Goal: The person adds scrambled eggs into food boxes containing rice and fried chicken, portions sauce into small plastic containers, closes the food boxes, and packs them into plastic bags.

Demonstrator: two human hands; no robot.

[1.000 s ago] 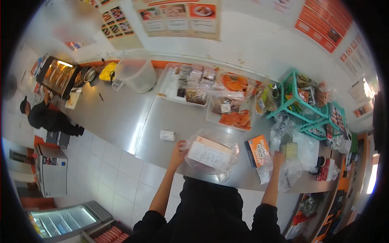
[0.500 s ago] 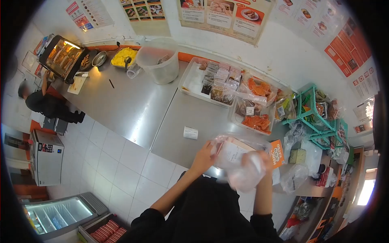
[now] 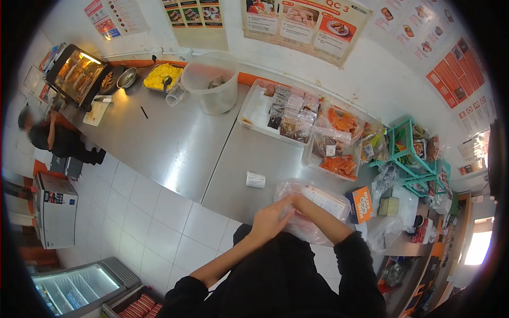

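Note:
A clear plastic bag point(image 3: 310, 225) with a pale box point(image 3: 324, 200) in it lies at the counter's front edge. My left hand point(image 3: 270, 220) is at the bag's left side, fingers partly spread, with nothing visible in it. Crossing over the bag, my right hand point(image 3: 298, 202) meets the left one; its fingers are bent and mostly hidden, so any hold on the bag cannot be made out. A curled white label point(image 3: 255, 179) lies left of the bag, and an orange box point(image 3: 360, 204) stands to its right.
Behind are trays of packed food point(image 3: 289, 114), a large clear tub point(image 3: 212, 87) and teal baskets point(image 3: 411, 143). A yellow food tray point(image 3: 163, 77) and a lit warmer point(image 3: 79, 74) are at the far left, where a person point(image 3: 63, 140) in black stands. A pen point(image 3: 144, 112) lies on the counter point(image 3: 175, 138).
My right hand has moved left from the bag's right side to my left hand. The bag has settled lower on the counter edge. The person at the far left has shifted slightly left.

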